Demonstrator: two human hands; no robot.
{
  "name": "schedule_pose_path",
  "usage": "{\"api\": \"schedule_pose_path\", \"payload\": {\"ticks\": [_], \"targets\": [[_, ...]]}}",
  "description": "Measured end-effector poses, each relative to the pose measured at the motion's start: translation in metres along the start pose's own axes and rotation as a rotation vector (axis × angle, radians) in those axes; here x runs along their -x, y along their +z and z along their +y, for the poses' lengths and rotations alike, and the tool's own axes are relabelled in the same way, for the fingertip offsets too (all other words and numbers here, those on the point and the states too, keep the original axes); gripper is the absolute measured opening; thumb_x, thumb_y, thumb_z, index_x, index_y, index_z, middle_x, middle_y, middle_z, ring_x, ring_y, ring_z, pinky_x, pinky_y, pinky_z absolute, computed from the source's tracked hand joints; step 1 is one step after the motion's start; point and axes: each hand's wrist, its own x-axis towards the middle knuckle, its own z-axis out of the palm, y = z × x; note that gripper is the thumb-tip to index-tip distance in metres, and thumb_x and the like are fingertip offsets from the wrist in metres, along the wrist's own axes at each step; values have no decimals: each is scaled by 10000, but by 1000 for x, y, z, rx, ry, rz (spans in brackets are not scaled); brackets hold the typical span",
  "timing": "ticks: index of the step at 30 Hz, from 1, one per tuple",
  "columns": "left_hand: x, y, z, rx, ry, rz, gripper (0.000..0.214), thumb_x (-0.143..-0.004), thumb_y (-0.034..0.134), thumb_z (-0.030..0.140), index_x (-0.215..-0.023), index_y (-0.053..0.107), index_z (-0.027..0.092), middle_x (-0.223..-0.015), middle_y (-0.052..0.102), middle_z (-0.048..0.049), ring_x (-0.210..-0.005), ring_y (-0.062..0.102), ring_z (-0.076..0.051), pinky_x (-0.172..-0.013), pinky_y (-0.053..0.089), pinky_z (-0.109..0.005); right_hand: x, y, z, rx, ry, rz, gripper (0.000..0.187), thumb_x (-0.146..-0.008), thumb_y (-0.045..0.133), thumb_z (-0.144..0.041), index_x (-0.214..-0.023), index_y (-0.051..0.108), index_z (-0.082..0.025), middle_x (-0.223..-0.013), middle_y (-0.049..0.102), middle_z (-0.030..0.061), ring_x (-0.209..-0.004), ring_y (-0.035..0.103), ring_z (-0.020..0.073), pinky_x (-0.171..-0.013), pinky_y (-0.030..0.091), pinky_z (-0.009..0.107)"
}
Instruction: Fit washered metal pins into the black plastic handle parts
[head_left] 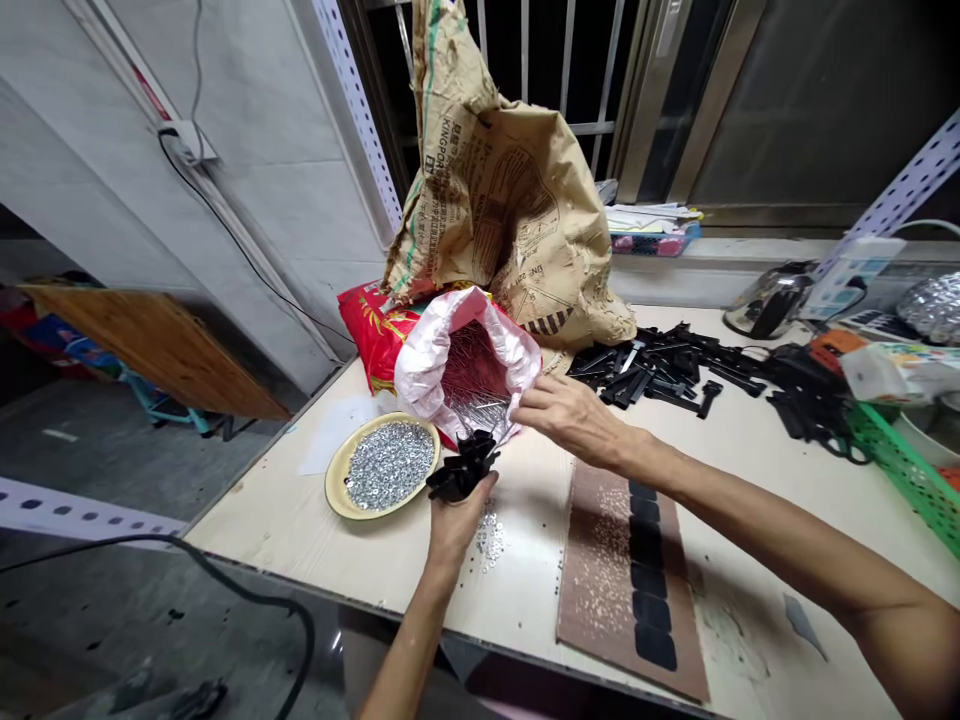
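Pale tabletop (pixel 757 480) — left hand (pixel 454 522) holds black parts (pixel 463 468), count unclear.

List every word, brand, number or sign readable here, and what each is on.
"KINGPOR", ending unclear: on the brown paper sack.
The sack's other lettering: too blurred to quote with certainty.
Red bag: print too small to read.
White package at right: print too blurred.
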Motion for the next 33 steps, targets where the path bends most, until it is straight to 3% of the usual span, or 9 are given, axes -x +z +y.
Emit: {"api": "schedule_pose_path", "payload": {"ticks": [3, 6, 12, 17, 21, 23, 27, 30, 33], "targets": [[3, 0, 3, -31, -6, -8, 368, -535, 777, 346, -839, 712, 150, -875, 720, -79, -897, 641, -261, -807, 468, -343, -6, 8, 5, -175, -39, -7, 217, -929, 494, -268, -1105, 606, -208, -905, 617, 43, -841, 524, 149, -731, 381, 256], [4, -3, -1, 33, -26, -45, 407, -550, 775, 371, -874, 704, 136, -819, 708, -80, -819, 648, -242, -747, 480, -333, -21, 32, 23, -361, 67, 46, 331, -947, 457, -308, -1241, 524, -172, -1043, 608, 69, -906, 559, 131, -764, 411, 225], [7, -10, -2, 95, -23, -142, 342, -611, 754, 403, -796, 680, 125, -748, 678, -64, -715, 627, -192, -686, 471, -298, -72, 112, 34, -156, 354, -335, 259, -931, 415, -188, -983, 666, -151, -1035, 632, 107, -901, 615, 195, -715, 431, 271], [8, -13, 1, 75, -53, -93, 353, -588, 774, 388, -825, 707, 135, -866, 710, -94, -902, 637, -247, -814, 474, -335, -92, 145, 18, -156, 392, -347, 236, -864, 421, -65, -886, 655, -79, -980, 637, 176, -888, 635, 248, -719, 445, 327], [5, -15, 0, 57, -55, -72, 415, -587, 769, 388, -908, 719, 131, -914, 720, -114, -978, 630, -288, -883, 461, -386, -87, 127, 19, -187, 426, -250, 249, -927, 360, -142, -1038, 578, -96, -1033, 619, 153, -927, 624, 215, -758, 453, 317], [4, -15, 0, 32, -50, -54, 432, -593, 764, 376, -952, 714, 141, -978, 716, -114, -1019, 618, -291, -932, 434, -404, -79, 106, 19, -334, 464, -59, 272, -958, 339, -220, -1162, 488, -118, -1035, 617, 114, -944, 608, 170, -791, 451, 286], [6, -9, 2, 14, -25, -60, 414, -589, 763, 354, -948, 712, 153, -1011, 714, -103, -1030, 619, -285, -956, 425, -407, -61, 63, 9, -990, 461, 418, 321, -901, 495, -337, -1177, 434, -186, -922, 640, 31, -833, 617, 121, -745, 472, 242], [10, -3, 5, 4, -26, -76, 407, -594, 756, 355, -938, 712, 143, -982, 721, -104, -1003, 633, -284, -938, 441, -406, -50, 46, -4, -1293, 413, 468, 261, -841, 587, -347, -1025, 494, -187, -869, 657, 26, -790, 627, 121, -738, 490, 251], [14, 1, 7, -16, -32, -66, 398, -590, 754, 344, -931, 713, 142, -966, 725, -102, -986, 641, -283, -922, 454, -402, -44, 42, -11, -1425, 424, 472, 265, -822, 608, -354, -994, 495, -188, -863, 668, 29, -765, 639, 123, -738, 514, 270]]}}
